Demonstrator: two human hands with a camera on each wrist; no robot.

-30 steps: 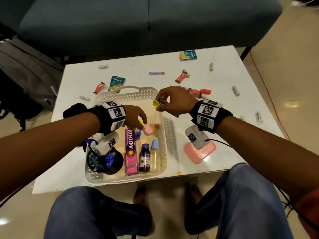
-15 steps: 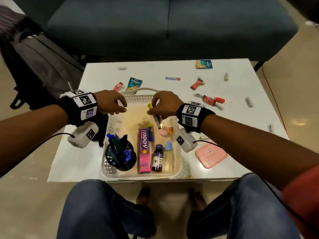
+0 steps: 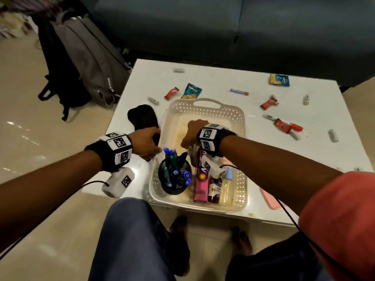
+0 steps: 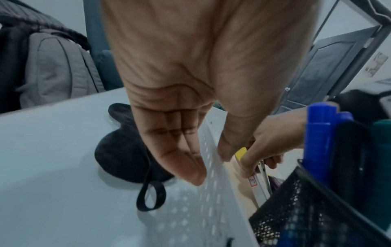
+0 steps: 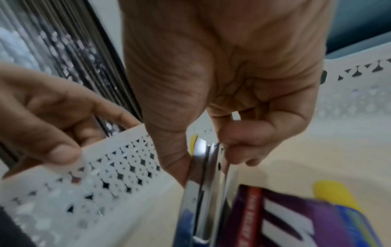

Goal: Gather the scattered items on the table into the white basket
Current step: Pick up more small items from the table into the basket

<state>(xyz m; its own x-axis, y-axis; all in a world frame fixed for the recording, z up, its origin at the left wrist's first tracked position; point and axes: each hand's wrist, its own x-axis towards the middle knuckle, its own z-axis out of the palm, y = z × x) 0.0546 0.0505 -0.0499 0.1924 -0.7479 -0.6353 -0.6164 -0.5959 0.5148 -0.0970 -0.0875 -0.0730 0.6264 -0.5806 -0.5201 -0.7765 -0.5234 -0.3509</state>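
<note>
Right hand: the right hand (image 3: 193, 133) reaches down inside the white basket (image 3: 205, 110), thumb and fingers pinched on a slim metal tool with a yellow end (image 5: 204, 168), its shaft pointing down at the basket floor beside the pink toothpaste box (image 3: 200, 179).
Left hand: the left hand (image 3: 146, 143) grips the basket's left wall, fingers (image 4: 184, 160) straight down the outside and thumb hooked over the rim on the inside.
Basket: it sits at the near edge of the white table (image 3: 223, 82), handle on its far side; in its near-left corner stands a black mesh pen cup (image 3: 174, 179) full of blue and dark pens, with a dark bottle (image 3: 214, 189) and a clear bottle with a blue cap (image 3: 227, 187) lying right of the toothpaste box.
Left of basket: a black pouch (image 3: 143, 118) with a loop strap lies on the table, just beside the left hand.
Still scattered: a blue-and-yellow sachet (image 3: 191, 91) and a red wrapper (image 3: 171, 92) just beyond the basket's far rim; a second sachet (image 3: 279, 80) at the far right; a purple tube with an orange cap (image 3: 239, 91); another red wrapper (image 3: 268, 103); a red tube (image 3: 287, 126) at right; several small batteries (image 3: 332, 135) dotted around.
Near right: a pink flat object (image 3: 269, 198) lies at the table's near edge, partly hidden by the right arm.
Surroundings: a dark sofa (image 3: 223, 27) stands beyond the table, a grey backpack (image 3: 85, 57) on the floor to the far left.
</note>
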